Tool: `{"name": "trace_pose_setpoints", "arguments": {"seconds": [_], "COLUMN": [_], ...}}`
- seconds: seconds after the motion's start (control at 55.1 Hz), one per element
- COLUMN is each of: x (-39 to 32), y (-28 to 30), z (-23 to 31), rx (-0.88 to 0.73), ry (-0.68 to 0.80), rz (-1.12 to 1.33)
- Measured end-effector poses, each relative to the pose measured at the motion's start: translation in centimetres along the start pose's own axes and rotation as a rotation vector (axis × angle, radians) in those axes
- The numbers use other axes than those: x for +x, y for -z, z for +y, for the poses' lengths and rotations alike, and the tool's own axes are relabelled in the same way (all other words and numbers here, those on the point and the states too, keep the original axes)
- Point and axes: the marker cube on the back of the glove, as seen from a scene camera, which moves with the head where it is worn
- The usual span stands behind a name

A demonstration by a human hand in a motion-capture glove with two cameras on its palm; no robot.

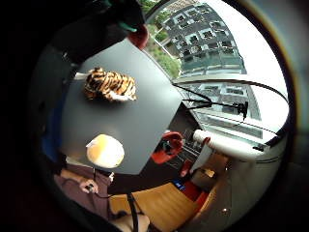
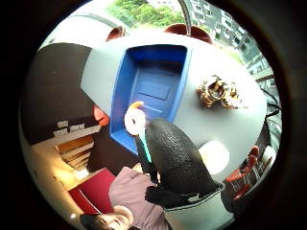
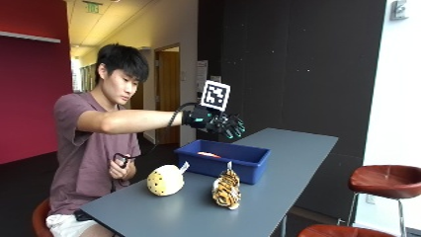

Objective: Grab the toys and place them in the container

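My gloved right hand hovers over the blue container, arm stretched out, fingers hanging loosely with nothing between them. A small orange and white toy lies inside the container; the thumb side palm view shows this toy by the container's near wall, next to a gloved finger. On the grey table, in front of the container, sit a round yellow plush and a striped tiger plush. Both also show in the little finger side view: tiger, yellow plush.
The person sits at the table's near end, with the bare left hand held by the chest on a small black object. Red stools stand to the table's right. A dark wall runs behind the table.
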Motion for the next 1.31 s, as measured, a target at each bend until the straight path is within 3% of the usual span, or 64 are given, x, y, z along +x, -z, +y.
{"name": "trace_pose_setpoints", "arguments": {"seconds": [0.109,0.182,0.327,0.69,0.98,1.198,1.307], "x": [3.4,6.1,7.3,6.7,6.4,6.7,6.4], "y": [-3.7,-6.6,-10.6,-18.5,-20.8,-20.9,-20.6], "z": [-1.1,-1.6,-3.9,-8.0,-9.0,-8.8,-8.9], "rx": [-0.082,-0.138,-0.17,-0.227,-0.092,0.103,0.098], "ry": [-0.083,-0.056,-0.198,-0.085,-0.067,-0.092,-0.109], "rz": [-0.057,0.019,-0.023,-0.123,-0.102,-0.135,-0.164]}}
